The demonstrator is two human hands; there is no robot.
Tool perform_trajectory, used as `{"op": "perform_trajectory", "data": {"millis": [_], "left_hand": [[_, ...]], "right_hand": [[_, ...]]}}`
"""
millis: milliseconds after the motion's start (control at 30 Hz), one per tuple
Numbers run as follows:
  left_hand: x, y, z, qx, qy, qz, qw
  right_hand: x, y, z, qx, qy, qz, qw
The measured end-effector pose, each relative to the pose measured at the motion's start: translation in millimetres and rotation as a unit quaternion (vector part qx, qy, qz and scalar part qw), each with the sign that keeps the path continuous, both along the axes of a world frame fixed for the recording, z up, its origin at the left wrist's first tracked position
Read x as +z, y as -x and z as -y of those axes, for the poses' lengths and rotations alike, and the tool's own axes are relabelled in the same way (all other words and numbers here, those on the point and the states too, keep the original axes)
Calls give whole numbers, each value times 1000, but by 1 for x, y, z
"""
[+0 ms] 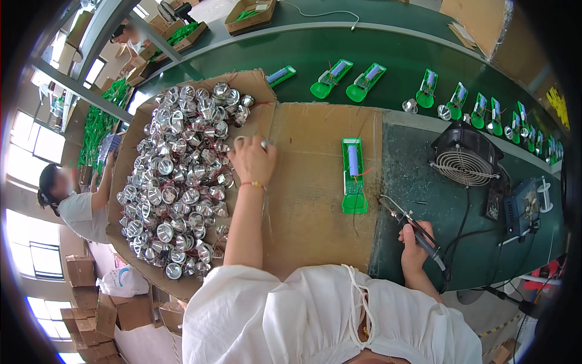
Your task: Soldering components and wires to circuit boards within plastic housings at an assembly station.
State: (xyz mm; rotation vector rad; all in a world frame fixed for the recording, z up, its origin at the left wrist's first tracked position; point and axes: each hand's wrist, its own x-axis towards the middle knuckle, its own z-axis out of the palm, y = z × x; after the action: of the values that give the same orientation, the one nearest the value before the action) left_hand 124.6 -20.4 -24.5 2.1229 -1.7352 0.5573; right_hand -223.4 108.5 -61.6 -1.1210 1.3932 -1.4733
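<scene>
Looks mid-cycle on one unit. Got a green housing (354,202) upright in view on the cardboard mat (315,242), between the hands, touched by neither. Shows a battery (353,161) in the upper part and a red wire (364,174) poking out to the right. Carries no reflector as far as can be seen, so would call it part-built.

Gripping the soldering iron (431,250) in the right hand (416,244), closed firmly round the handle. Pointing up-left, near the housing but apart from it. No joint being made right now.

Left hand (253,162) at the right edge of the reflectors (154,195), with bent fingers. Can't tell if pinching one or just touching: too small and partly hidden. Hands well apart.

Lots left, judging by the tray (257,85): heaped with loose reflectors, many with red wires.

Also count a long row of other housings (321,91) along the back bench (400,57). Towards the right, several with a reflector right alongside; towards the left, three with none visible. Would guess the former as done and the latter as waiting, but can't confirm any joints from here. Too small to judge at the far right end.
</scene>
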Motion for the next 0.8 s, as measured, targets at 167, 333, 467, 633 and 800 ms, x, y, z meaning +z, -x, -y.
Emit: {"op": "perform_trajectory", "data": {"millis": [167,333,467,633,800], "left_hand": [[0,44,-65,-165,-51,-138,975],[2,62,-85,-206,-69,-90,972],[6,78,-80,-249,-55,-77,964],[-2,77,-82,-245,-80,-61,964],[-2,92,-86,-208,-111,-83,968]], "right_hand": [[6,-1,4,2,-2,8,1000],[3,-2,6,0,1,9,1000],[6,-1,7,0,3,20,1000],[6,0,5,3,5,31,1000],[5,-1,4,14,8,38,999]]}}
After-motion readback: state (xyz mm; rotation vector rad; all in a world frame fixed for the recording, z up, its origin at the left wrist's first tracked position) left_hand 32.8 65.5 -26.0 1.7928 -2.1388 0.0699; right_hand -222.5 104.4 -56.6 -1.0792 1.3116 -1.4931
